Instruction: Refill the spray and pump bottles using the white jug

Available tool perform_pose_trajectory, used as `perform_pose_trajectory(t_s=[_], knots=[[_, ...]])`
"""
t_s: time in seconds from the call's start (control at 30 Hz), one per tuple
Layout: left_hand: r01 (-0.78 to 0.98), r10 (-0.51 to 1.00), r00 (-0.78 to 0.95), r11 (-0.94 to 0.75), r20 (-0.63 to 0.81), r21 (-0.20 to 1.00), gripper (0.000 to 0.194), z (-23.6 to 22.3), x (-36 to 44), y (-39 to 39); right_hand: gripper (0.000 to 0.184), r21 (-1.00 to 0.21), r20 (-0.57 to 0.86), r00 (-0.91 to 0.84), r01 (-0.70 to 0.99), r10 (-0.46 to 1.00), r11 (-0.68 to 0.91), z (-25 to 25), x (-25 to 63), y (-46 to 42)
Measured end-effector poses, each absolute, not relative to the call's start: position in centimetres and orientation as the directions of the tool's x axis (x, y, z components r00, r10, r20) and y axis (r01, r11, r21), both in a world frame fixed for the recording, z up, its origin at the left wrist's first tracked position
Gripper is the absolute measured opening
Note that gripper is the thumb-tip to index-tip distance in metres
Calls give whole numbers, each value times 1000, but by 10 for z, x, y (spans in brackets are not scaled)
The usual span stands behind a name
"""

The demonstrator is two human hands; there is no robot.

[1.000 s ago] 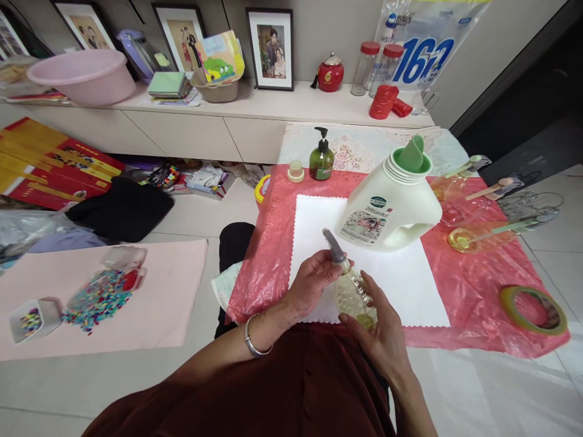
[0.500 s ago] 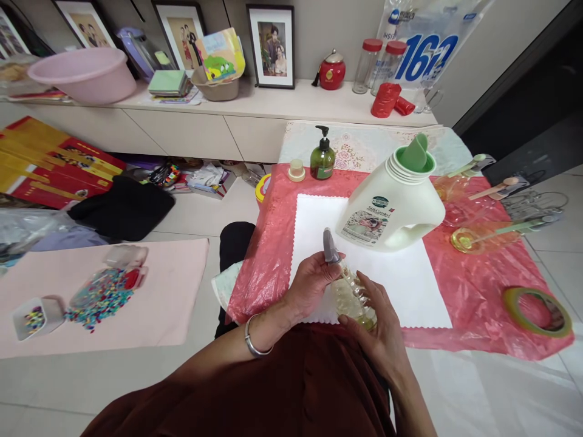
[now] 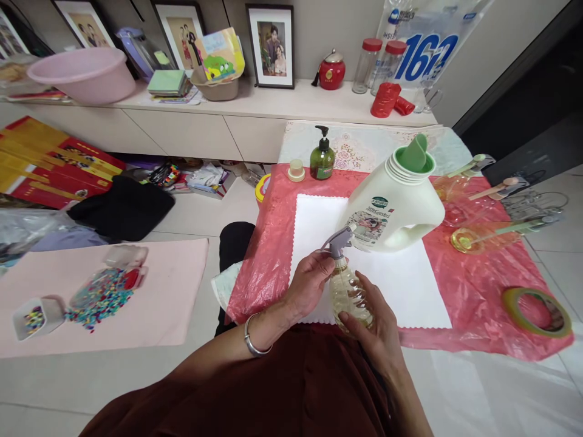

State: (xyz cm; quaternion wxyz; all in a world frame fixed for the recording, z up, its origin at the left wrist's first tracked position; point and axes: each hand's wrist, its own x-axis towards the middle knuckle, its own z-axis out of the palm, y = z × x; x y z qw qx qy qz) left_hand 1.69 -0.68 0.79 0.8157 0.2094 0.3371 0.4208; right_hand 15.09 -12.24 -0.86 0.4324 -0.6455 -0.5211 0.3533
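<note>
A clear spray bottle (image 3: 348, 290) with pale yellowish liquid and a grey trigger head is between my two hands, over the near edge of the white sheet (image 3: 314, 224). My left hand (image 3: 310, 280) grips it at the neck, just under the trigger. Around the lower body of the bottle, my right hand (image 3: 374, 318) has its fingers wrapped. Close behind stands a large cream detergent jug (image 3: 387, 206), uncapped at the top, with a green spout showing in its mouth.
Red plastic film (image 3: 264, 261) covers the table. On it are a green pump bottle (image 3: 322, 161), a pale cap (image 3: 296, 170), a tape roll (image 3: 537, 311) and several bottles lying at right. Colourful beads (image 3: 102, 297) lie on a pink sheet at left.
The spray bottle has turned so its trigger head now points to the upper right, showing its side. Both hands still hold it in about the same place.
</note>
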Motion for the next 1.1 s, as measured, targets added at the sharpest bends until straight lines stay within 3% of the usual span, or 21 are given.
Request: perform_pose_trajectory(t_s=[0.2, 0.4, 0.5, 0.83, 1.1], knots=[[-563, 823, 404, 568, -400, 600, 47, 11, 19, -6, 71, -945, -13, 198, 319, 980, -77, -10, 148, -121], [-558, 795, 454, 606, -403, 567, 48, 7, 13, -2, 73, -982, -190, 139, -17, 972, -190, -14, 150, -124], [-583, 815, 447, 578, -369, 570, 44, 7, 13, -3, 74, -973, -223, 146, -99, 964, -210, -15, 149, -124], [-562, 794, 464, 606, -392, 563, 48, 12, 18, -5, 72, -971, -210, 175, -151, 962, -185, -18, 144, -122], [-520, 772, 520, 626, -367, 581, 45, 8, 8, -2, 72, -894, -221, 21, -405, 975, -194, -18, 146, -123]])
